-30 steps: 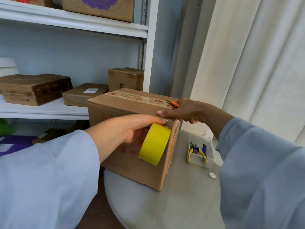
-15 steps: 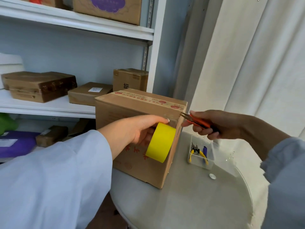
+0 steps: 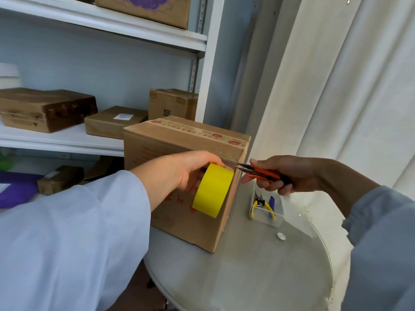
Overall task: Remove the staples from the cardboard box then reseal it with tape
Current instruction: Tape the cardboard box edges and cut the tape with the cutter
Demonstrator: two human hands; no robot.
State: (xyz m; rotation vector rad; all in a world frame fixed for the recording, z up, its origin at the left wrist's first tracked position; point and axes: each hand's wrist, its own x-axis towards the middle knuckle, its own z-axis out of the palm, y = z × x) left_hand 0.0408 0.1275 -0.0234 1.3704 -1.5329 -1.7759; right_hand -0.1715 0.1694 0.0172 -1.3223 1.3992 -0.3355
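Left hand [image 3: 179,170] grips the tape roll [image 3: 213,189] against the box [image 3: 179,140]; right hand [image 3: 289,173] holds snips [image 3: 258,172], blades parted, tips just right of the roll.

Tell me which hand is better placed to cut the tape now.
The right hand, I think. It grips the orange snips, whose tips sit at the box corner beside the yellow tape roll. The left hand is busy holding that roll.

clear tray [image 3: 275,218] with yellow-handled pliers [image 3: 258,204] on round table [image 3: 258,277] | brown boxes [image 3: 45,110] on white shelf [image 3: 67,140]
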